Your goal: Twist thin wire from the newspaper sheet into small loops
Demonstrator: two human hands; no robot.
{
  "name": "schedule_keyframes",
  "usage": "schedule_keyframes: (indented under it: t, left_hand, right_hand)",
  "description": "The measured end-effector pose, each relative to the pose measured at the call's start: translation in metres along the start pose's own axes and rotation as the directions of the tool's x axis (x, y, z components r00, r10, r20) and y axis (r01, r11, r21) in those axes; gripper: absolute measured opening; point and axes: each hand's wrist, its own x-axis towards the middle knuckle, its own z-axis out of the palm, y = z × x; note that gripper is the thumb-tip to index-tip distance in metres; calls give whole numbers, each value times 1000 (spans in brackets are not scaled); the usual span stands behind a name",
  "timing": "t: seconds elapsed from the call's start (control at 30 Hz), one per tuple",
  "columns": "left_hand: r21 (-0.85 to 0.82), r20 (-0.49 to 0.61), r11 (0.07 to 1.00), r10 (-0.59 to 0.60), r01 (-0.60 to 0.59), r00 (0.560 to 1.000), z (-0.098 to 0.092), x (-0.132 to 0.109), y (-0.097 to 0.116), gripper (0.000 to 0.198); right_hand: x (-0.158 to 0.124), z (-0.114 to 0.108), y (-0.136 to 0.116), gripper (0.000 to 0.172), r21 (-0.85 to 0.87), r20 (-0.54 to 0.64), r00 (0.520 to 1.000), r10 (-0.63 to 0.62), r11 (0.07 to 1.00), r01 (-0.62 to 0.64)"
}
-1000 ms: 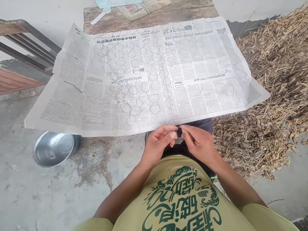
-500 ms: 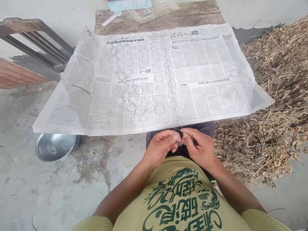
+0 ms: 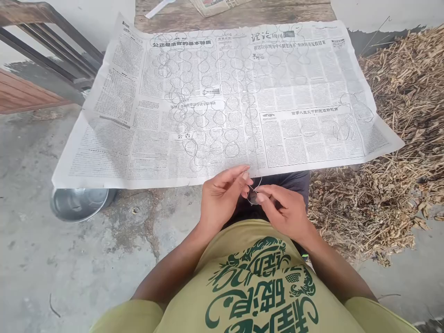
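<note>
Between both hands, in front of the shirt, is a thin wire (image 3: 256, 188) bent into a crossing loop. My left hand (image 3: 220, 194) is closed, pinching one part of it between thumb and forefinger near the newspaper's front edge. Slightly lower and to the right, my right hand (image 3: 287, 208) pinches another part. Just beyond the hands spreads a newspaper (image 3: 152, 159), with many thin dark rings and loops across it. Whether these are drawn or laid on it, I cannot tell.
A wooden table (image 3: 284, 11) supports the newspaper, whose front edge hangs over. A metal basin (image 3: 78, 203) stands on the concrete floor (image 3: 86, 268) at left. A wooden chair (image 3: 41, 41) is at far left. Dry stalks and leaves (image 3: 398, 185) are heaped at right.
My left hand has risen and moved left, apart from the right hand, so more of the wire loop shows. The view has tilted slightly downward.
</note>
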Motion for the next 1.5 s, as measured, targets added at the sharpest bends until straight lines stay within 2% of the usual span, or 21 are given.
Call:
schedule_keyframes:
  t: [0.1, 0.17, 0.27, 0.33, 0.4, 0.5, 0.67, 0.8, 0.97, 1.03, 1.17, 1.23, 1.33, 1.43, 1.5]
  left_hand:
    - [85, -8, 995, 42, -42, 999, 1, -4, -3, 22]
    - [171, 10, 978, 122, -122, 993, 0, -6, -8, 21]
    - [328, 70, 899, 282, -289, 957, -1, -8, -14, 24]
    - [403, 118, 844, 335, -353, 935, -2, -9, -16, 28]
    - [430, 160, 822, 338, -374, 927, -2, -10, -15, 30]
    - [403, 182, 835, 328, -374, 927, -2, -10, -11, 31]
    - [410, 237, 832, 298, -373, 925, -2, -13, -5, 32]
    - [360, 202, 881, 248, -308, 947, 0, -14, -3, 26]
    - [187, 125, 981, 25, -49, 992, -7, -12, -5, 38]
    - [119, 153, 991, -81, 63, 985, -13, -11, -7, 43]
    - [39, 296, 975, -219, 218, 930, -22, -12, -12, 37]
    - [24, 302, 967, -248, 252, 921, -22, -16, -15, 28]
    - [17, 226, 972, -233, 236, 946, -17, -22, -18, 18]
    - [38, 170, 983, -182, 178, 968, -9, -26, -18, 15]
    - [31, 171, 985, -172, 169, 970, -5, -26, -17, 16]
  right_hand:
    - [10, -11, -5, 22, 126, 62, 987, 149, 980, -155]
    - [16, -15, -5, 29, 212, 106, 970, 217, 949, -235]
    - [23, -15, -2, 40, 301, 213, 943, 255, 902, -311]
    - [25, -12, -1, 43, 317, 251, 929, 272, 884, -344]
    - [24, -8, 1, 45, 316, 235, 926, 295, 878, -360]
    - [21, -3, 3, 47, 301, 148, 937, 317, 888, -348]
    - [16, -1, 9, 47, 277, 74, 955, 289, 913, -298]
    - [18, -4, 11, 48, 287, 95, 945, 314, 900, -328]
    - [22, -7, 13, 46, 400, 95, 931, 353, 843, -360]
    - [23, -6, 15, 47, 454, 91, 928, 361, 815, -361]
    - [24, -2, 22, 48, 487, 81, 918, 388, 788, -376]
    - [24, -1, 24, 49, 500, 72, 910, 407, 775, -387]
    - [23, 0, 24, 48, 512, 75, 905, 420, 763, -396]
    - [17, 1, 22, 44, 508, 143, 914, 380, 764, -397]
    - [12, 3, 21, 41, 513, 198, 913, 357, 756, -407]
